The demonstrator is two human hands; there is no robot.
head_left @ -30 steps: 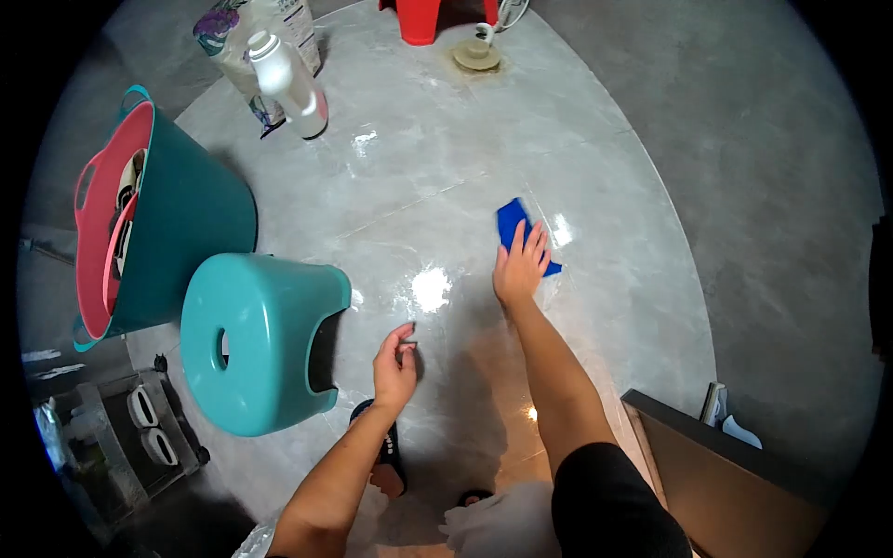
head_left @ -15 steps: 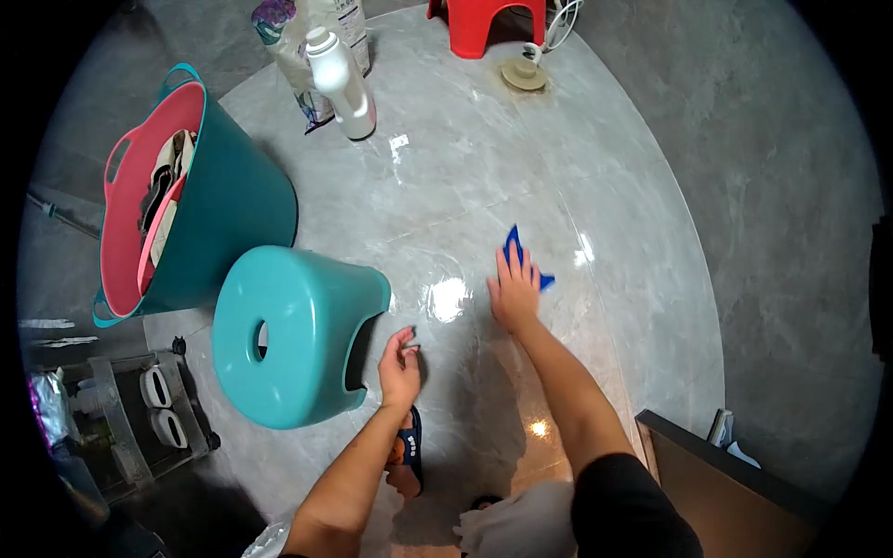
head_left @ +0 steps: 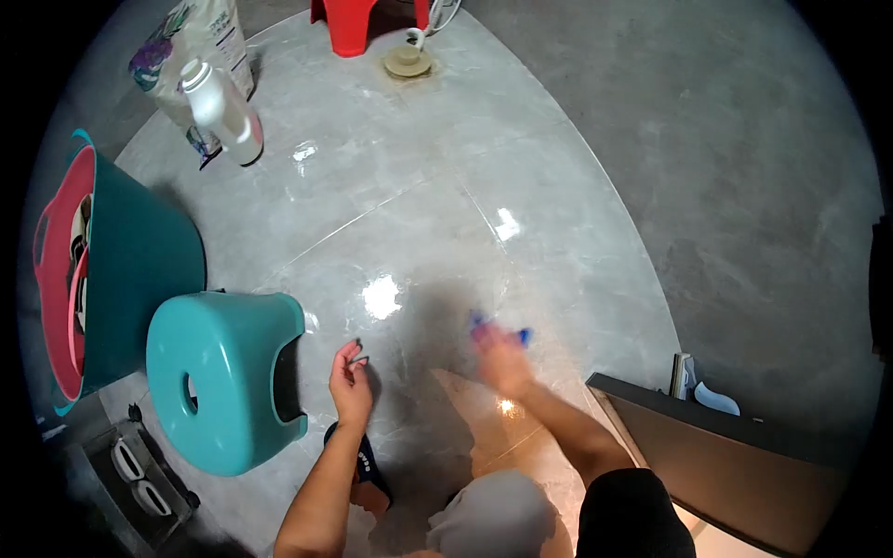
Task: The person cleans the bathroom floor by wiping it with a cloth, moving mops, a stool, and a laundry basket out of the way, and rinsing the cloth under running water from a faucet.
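Low over the wet grey tiled floor (head_left: 419, 232), my right hand (head_left: 505, 363) is smeared by motion. Under its fingers is a small blue cloth (head_left: 524, 337), pressed to the tiles, with bits of blue showing on either side. My left hand (head_left: 351, 389) hangs in the air with nothing in it, its fingers loosely curled and partly apart. It is nearest to a teal plastic stool (head_left: 219, 372), just to its left. Below that hand, a foot in a dark slipper (head_left: 370, 465) rests on the floor.
A teal and pink tub (head_left: 149, 251) with fabric inside stands at left. Behind are a white bottle (head_left: 223, 116), a printed bag (head_left: 209, 37), a red stool (head_left: 349, 28) and a floor drain fitting (head_left: 407, 61). A dark panel (head_left: 716, 446) sits at lower right.
My right hand has drawn the blue cloth back across the floor, nearer to me. The view has turned to the right, so the tub and stool appear farther left. My left hand stays loosely curled.
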